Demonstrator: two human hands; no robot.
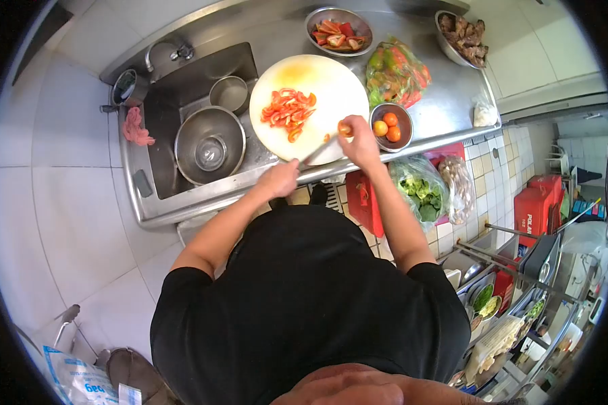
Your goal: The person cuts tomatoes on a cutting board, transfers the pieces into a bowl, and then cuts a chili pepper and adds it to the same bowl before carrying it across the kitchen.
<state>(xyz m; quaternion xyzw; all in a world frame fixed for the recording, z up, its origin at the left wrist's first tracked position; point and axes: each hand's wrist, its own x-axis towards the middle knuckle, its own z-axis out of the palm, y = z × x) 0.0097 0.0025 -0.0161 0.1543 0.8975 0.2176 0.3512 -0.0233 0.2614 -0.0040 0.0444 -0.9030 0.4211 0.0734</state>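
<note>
My left hand (279,179) is closed around a knife (319,152), its blade pointing to the right over the near part of a round white cutting board (331,88). My right hand (360,142) grips a piece of tomato (344,128) above the board's right side, close to the blade tip. Cut tomato pieces (288,111) lie in a pile left of the board's middle. A small slice (327,138) sits between the knife and my right hand. Right of that hand, a metal bowl (402,117) holds several whole tomatoes (392,128).
A sink (162,121) with two metal bowls lies left of the board. Behind are a bowl of cut red peppers (338,34) and a bag of peppers (395,71). Meat fills a bowl (446,40) at the far right. Bagged greens (422,192) stand below the counter edge.
</note>
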